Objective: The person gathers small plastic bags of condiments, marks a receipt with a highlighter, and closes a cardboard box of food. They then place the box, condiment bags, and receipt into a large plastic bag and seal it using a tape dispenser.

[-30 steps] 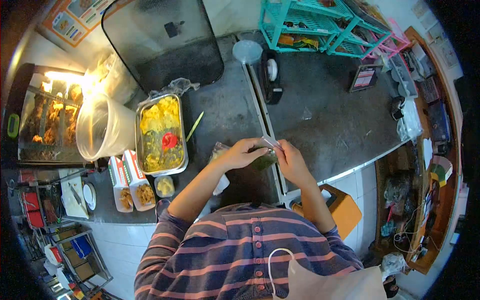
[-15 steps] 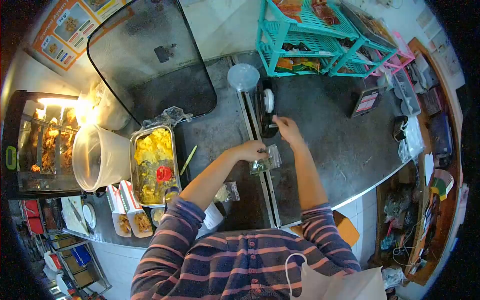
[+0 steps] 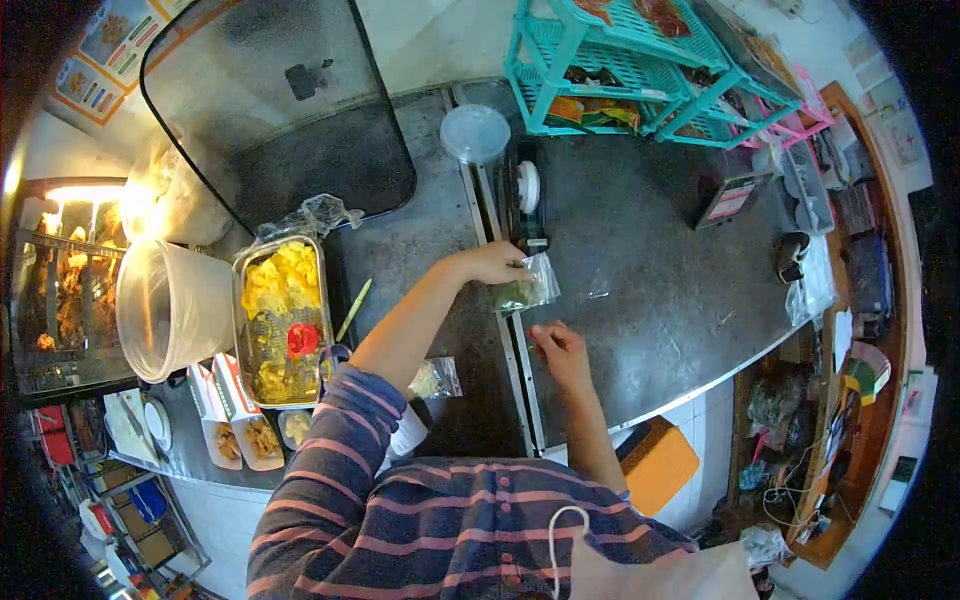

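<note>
My left hand [image 3: 492, 263] grips the top of a small clear plastic zip bag [image 3: 538, 278] with green contents, above the metal seam of the dark counter. Just beyond it stands a black tape dispenser [image 3: 530, 212] with a white round core. My right hand [image 3: 563, 357] is lower and to the right of the bag, apart from it. Its fingers are curled in with thumb and forefinger close together; whether something small is between them cannot be made out. Another small clear bag [image 3: 436, 378] with pale contents lies under my left forearm.
A metal tray [image 3: 322, 300] of yellow food with a red item sits left, near a clear plastic tub [image 3: 190, 310] and boxes of fried food [image 3: 262, 440]. Behind are a round clear lid [image 3: 475, 134] and a teal rack [image 3: 600, 92]. A small framed sign [image 3: 733, 200] stands right.
My right hand has left the tape dispenser and come down toward me, fingers curled. My left hand, still gripping the bag, has shifted slightly up in view. The camera view has shifted a little.
</note>
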